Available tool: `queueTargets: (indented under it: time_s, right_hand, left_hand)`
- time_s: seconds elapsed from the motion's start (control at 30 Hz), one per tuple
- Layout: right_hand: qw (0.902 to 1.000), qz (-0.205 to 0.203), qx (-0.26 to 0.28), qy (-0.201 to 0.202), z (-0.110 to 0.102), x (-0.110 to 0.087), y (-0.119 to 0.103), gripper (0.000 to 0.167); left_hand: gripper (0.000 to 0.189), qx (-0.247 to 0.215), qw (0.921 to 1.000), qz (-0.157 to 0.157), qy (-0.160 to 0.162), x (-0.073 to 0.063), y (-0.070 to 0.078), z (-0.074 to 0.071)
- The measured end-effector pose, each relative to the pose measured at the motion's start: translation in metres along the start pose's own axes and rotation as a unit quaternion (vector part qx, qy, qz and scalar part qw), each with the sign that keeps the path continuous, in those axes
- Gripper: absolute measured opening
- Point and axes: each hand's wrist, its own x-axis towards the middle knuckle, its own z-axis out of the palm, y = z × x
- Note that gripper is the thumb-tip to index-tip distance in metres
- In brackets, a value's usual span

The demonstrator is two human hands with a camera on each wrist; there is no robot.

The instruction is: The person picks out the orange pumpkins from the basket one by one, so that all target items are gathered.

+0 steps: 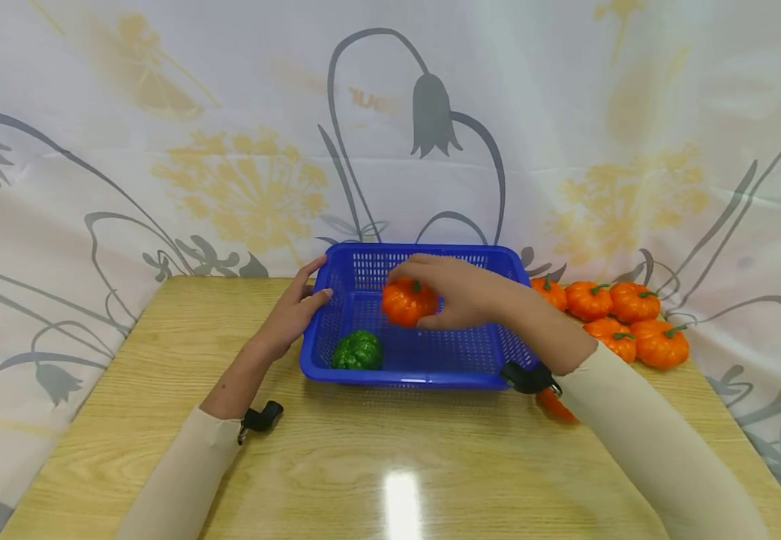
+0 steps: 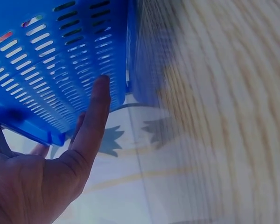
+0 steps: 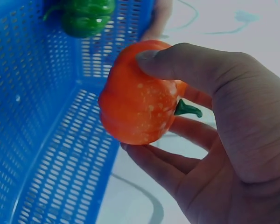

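Note:
A blue plastic basket with slotted walls stands on the table. My left hand holds its left rim; in the left wrist view, one finger of the left hand lies along the slotted outer wall. Above the basket's inside, my right hand grips a small glossy orange pumpkin. The right wrist view shows the thumb across the pumpkin, fingers on its other side and its short green stem toward the palm. A green lobed pumpkin sits in the basket's near left corner.
Several orange pumpkins are grouped on the table to the right of the basket. Another orange piece shows partly beneath the right wrist. A flower-patterned curtain hangs behind the wooden table.

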Motion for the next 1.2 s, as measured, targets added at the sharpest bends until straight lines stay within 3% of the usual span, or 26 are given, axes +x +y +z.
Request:
queueTargets:
  time_s: [0.6,1.03,1.2]
  right_hand:
    - [0.9885,0.048,0.033,0.140,-0.002,-0.095,0.012,0.067]
    - [0.9748,0.078,0.002,0.209,0.009,-0.155,0.008,0.076]
    - [0.9705,0.094,-0.033,0.220,0.015,-0.175,0.011,0.079]
  left_hand:
    - [0.065,-0.003,1.0000,0.005,-0.001,0.001,-0.001,-0.002]
    - [0.064,0.000,1.0000,0.006,0.005,-0.001,0.001,0.000]
    - [0.064,0.001,1.0000,0.006,0.006,0.000,0.000,0.000]
